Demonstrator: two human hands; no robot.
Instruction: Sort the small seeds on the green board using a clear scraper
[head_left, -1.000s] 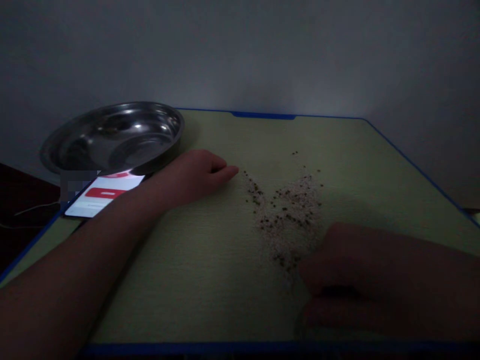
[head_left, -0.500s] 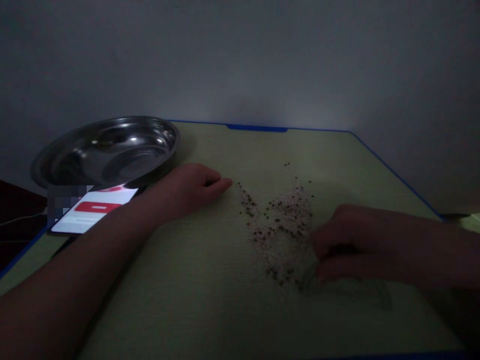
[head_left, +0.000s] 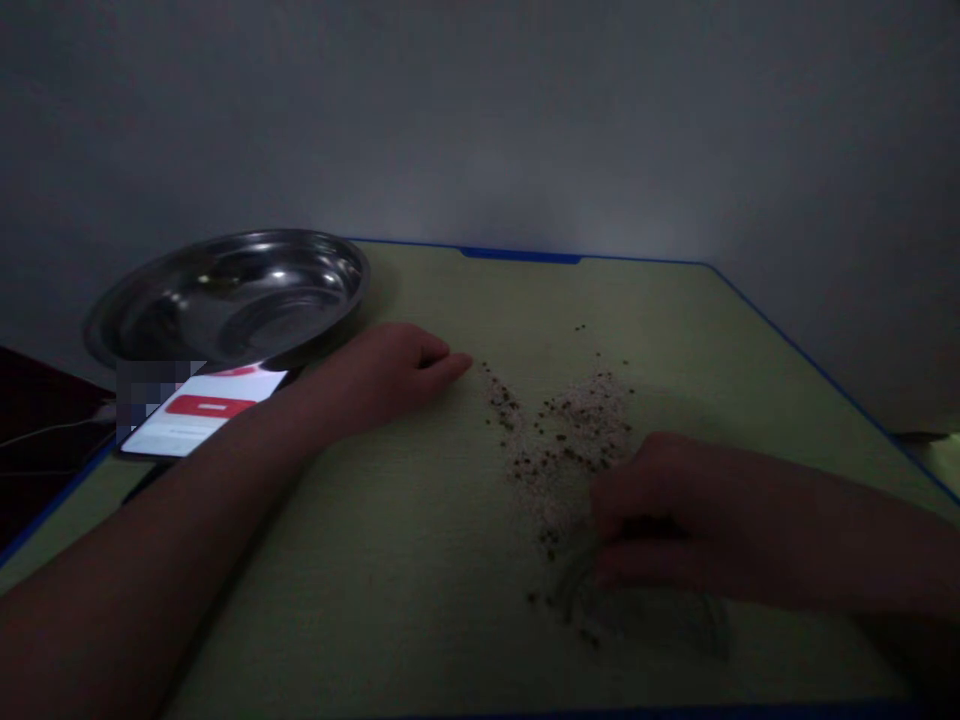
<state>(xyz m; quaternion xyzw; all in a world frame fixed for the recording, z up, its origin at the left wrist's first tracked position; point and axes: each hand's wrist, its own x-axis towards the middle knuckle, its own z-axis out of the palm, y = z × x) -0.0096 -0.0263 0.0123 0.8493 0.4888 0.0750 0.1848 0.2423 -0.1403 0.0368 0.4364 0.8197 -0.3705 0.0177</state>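
Note:
A scattered patch of pale, rice-like grains [head_left: 544,500] mixed with small dark green beans [head_left: 574,455] lies mid-table. My left hand [head_left: 394,375] rests closed on the table left of the patch, thumb pointing toward it. What its curled fingers hold, if anything, is hidden. Over the patch's near right side is my right hand [head_left: 645,510], its fingers pinched together; their tips are too dark to show what is between them. A clear, shallow dish [head_left: 652,630] sits below the right hand, partly covered by it. Several dark beans [head_left: 589,637] lie at the dish's left rim.
At the back left stands a wide steel basin [head_left: 285,310]. A lit phone [head_left: 161,435] lies in front of it, partly behind my left forearm. The pale table [head_left: 375,600] has a blue edge and meets a grey wall [head_left: 480,120]. The light is dim.
My right hand first moved away from me, then back nearer and leftward. Several dark beans have shifted toward me, beside the clear dish. My left hand stays put; the view has tilted slightly.

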